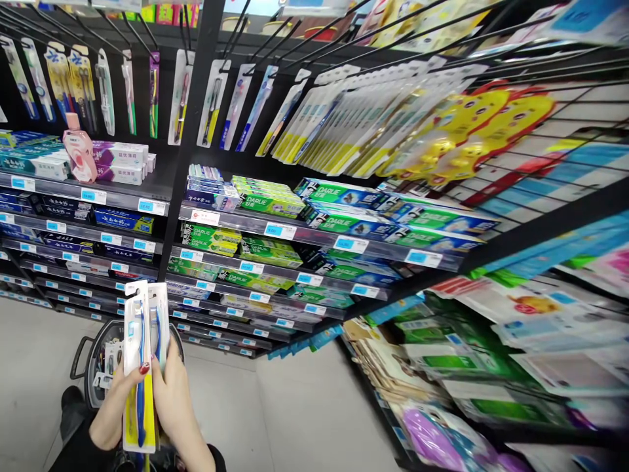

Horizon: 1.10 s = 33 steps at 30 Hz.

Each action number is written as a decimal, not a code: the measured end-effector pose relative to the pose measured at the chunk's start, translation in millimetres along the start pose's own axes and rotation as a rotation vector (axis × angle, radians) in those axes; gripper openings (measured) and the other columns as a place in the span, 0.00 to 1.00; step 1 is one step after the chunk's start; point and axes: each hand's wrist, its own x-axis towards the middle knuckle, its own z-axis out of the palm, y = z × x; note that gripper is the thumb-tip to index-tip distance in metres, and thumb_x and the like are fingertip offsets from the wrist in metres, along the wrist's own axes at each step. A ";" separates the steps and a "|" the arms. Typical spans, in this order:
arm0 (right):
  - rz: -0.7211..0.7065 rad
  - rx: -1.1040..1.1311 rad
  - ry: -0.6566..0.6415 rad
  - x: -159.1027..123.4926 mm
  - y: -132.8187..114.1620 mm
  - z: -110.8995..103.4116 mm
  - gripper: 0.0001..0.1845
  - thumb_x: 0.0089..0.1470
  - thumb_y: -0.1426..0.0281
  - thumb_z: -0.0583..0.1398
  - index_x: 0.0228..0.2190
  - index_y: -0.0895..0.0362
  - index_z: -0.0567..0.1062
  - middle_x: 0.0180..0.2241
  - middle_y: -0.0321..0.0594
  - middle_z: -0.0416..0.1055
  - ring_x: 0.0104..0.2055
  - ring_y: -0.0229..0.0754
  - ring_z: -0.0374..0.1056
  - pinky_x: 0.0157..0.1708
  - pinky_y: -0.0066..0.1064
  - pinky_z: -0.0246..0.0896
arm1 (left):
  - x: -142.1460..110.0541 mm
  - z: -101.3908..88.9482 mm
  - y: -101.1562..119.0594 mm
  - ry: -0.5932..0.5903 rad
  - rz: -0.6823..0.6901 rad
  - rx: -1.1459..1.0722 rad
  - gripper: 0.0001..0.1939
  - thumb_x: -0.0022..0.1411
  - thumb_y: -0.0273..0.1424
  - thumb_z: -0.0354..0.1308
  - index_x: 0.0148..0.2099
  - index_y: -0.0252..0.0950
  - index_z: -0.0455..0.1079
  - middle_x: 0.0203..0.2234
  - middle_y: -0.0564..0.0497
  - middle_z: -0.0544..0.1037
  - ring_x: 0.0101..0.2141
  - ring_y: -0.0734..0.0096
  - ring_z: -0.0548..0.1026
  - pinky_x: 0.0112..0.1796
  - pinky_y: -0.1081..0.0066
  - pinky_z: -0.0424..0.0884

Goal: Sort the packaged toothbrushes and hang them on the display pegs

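1. Two carded toothbrushes were upright at the lower left of the frame, and I had both hands on them: the front pack (135,341), with a blue handle and yellow lower card, overlapped the rear pack (158,314).
2. I saw the left hand (114,403) closed on the front pack, its red-nailed thumb across the face. The right hand (171,390) was curled about the right edge of the rear pack, its thumb close to the seam. Neither set of fingers stood open; how far they reached behind the cards, I couldn't tell.
3. Below the hands I had a dark basket (93,347) with packaged goods (111,360) inside.
4. My main worry was slippage: the packs looked slick, so if either thumb eased off, one card could have slid along the other and dropped. I also judged that the overlap hid much of the rear pack, which could have led to a misread label.
5. At centre frame I read "DARLIE" in white on the green toothpaste boxes (270,200), with Chinese characters beside it.
6. Figures on the blue-and-white price tags (280,230) were too small to trust, and I couldn't make out the fine print on the held packs.
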 end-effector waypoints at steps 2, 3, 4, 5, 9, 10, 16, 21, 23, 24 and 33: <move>0.041 0.001 -0.024 -0.2 4.9 2.0 0.25 0.54 0.61 0.53 0.53 0.51 0.61 0.51 0.44 0.63 0.53 0.49 0.58 0.51 0.40 0.51 | 0.7 -1.8 -0.2 -0.010 -0.007 -0.028 0.37 0.52 0.31 0.59 0.61 0.39 0.47 0.42 0.45 0.76 0.41 0.58 0.74 0.41 0.66 0.71; 0.072 -0.011 -0.026 -0.5 7.3 2.9 0.25 0.53 0.60 0.54 0.53 0.51 0.61 0.52 0.45 0.61 0.55 0.50 0.55 0.52 0.42 0.49 | 1.1 -2.8 0.0 -0.014 -0.015 -0.036 0.37 0.52 0.30 0.59 0.62 0.39 0.47 0.41 0.45 0.76 0.40 0.57 0.75 0.40 0.65 0.71; 0.101 -0.023 -0.016 -1.1 9.3 3.8 0.25 0.53 0.59 0.54 0.52 0.51 0.62 0.53 0.45 0.60 0.57 0.52 0.52 0.53 0.44 0.46 | 1.4 -3.5 0.2 -0.022 -0.021 -0.043 0.38 0.52 0.30 0.59 0.62 0.39 0.46 0.40 0.45 0.77 0.39 0.57 0.75 0.39 0.65 0.71; 0.119 -0.036 0.006 -1.7 10.7 4.5 0.26 0.52 0.59 0.55 0.52 0.51 0.62 0.54 0.46 0.58 0.58 0.54 0.48 0.54 0.46 0.44 | 1.6 -4.1 0.4 -0.038 -0.018 -0.054 0.38 0.53 0.29 0.59 0.62 0.39 0.45 0.40 0.45 0.77 0.39 0.57 0.75 0.39 0.65 0.71; 0.000 -0.097 0.106 -4.2 6.6 4.4 0.29 0.51 0.60 0.55 0.54 0.51 0.57 0.54 0.49 0.52 0.57 0.54 0.49 0.52 0.47 0.46 | 1.6 -4.7 -0.3 -0.080 0.005 -0.105 0.40 0.53 0.27 0.59 0.63 0.40 0.43 0.38 0.47 0.77 0.40 0.58 0.75 0.40 0.65 0.71; -0.065 -0.116 0.099 -4.5 3.5 3.7 0.27 0.52 0.62 0.55 0.53 0.51 0.58 0.52 0.48 0.53 0.54 0.53 0.53 0.50 0.45 0.49 | 2.0 -4.9 -1.1 -0.082 0.008 -0.113 0.39 0.52 0.27 0.59 0.63 0.39 0.43 0.38 0.47 0.78 0.40 0.58 0.75 0.41 0.65 0.70; -0.210 -0.198 -0.040 -1.7 -10.8 0.7 0.10 0.43 0.66 0.62 0.30 0.54 0.68 0.41 0.42 0.54 0.48 0.48 0.55 0.46 0.39 0.54 | 9.7 -12.5 -10.1 -0.063 0.027 -0.133 0.38 0.52 0.34 0.60 0.61 0.39 0.47 0.39 0.45 0.77 0.42 0.59 0.74 0.42 0.66 0.69; -0.108 -0.093 -0.099 4.8 -3.7 2.2 0.07 0.43 0.68 0.62 0.23 0.56 0.68 0.44 0.41 0.53 0.48 0.46 0.54 0.49 0.38 0.49 | 12.5 -15.7 -9.5 -0.115 -0.074 -0.239 0.38 0.53 0.45 0.54 0.61 0.34 0.48 0.44 0.41 0.74 0.49 0.56 0.68 0.48 0.62 0.64; -0.062 -0.022 -0.068 8.4 1.2 1.6 0.07 0.45 0.66 0.60 0.22 0.56 0.68 0.43 0.41 0.53 0.48 0.46 0.55 0.49 0.38 0.49 | 11.6 -12.8 -4.6 -0.212 -0.108 -0.290 0.40 0.53 0.51 0.49 0.61 0.34 0.49 0.47 0.40 0.72 0.51 0.54 0.65 0.51 0.60 0.61; -0.042 0.024 -0.050 10.2 3.3 1.1 0.09 0.46 0.65 0.59 0.22 0.56 0.68 0.42 0.42 0.54 0.47 0.46 0.56 0.48 0.37 0.49 | 11.4 -11.2 -2.0 -0.240 -0.125 -0.298 0.40 0.53 0.53 0.47 0.61 0.34 0.50 0.48 0.40 0.72 0.52 0.53 0.64 0.51 0.59 0.60; 0.056 0.590 -0.142 13.6 4.2 -2.4 0.12 0.49 0.61 0.58 0.24 0.55 0.63 0.32 0.37 0.63 0.32 0.39 0.61 0.32 0.28 0.57 | 18.1 -12.0 0.1 -0.128 0.045 -0.095 0.31 0.55 0.34 0.57 0.60 0.43 0.52 0.46 0.50 0.74 0.46 0.63 0.71 0.47 0.69 0.65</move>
